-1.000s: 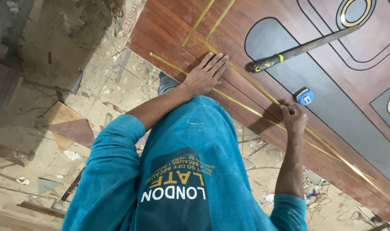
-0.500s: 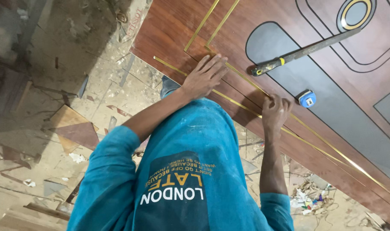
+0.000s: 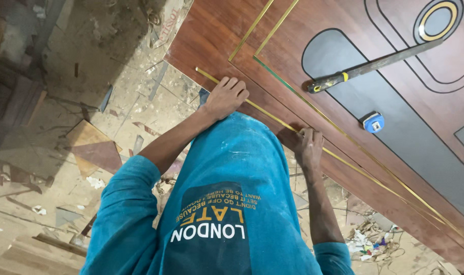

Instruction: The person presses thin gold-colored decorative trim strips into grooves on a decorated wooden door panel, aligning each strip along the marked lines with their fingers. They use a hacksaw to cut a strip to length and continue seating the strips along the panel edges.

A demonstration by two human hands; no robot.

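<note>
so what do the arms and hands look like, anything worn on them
The left hand and right hand are bare: no gloves, and no ring or watch that shows. The forearms are bare too. Teal-blue sleeves end near the elbows, part of a dusty teal shirt with a dark printed panel on the front.

One wooden door panel (image 3: 344,168) lay flat. On it were one long metal tool with a black-and-yellow handle (image 3: 374,65), one small blue tape measure (image 3: 373,122) and one loose gold strip (image 3: 313,145). Two hands showed: the left hand (image 3: 227,97) and the right hand (image 3: 308,147).
</note>
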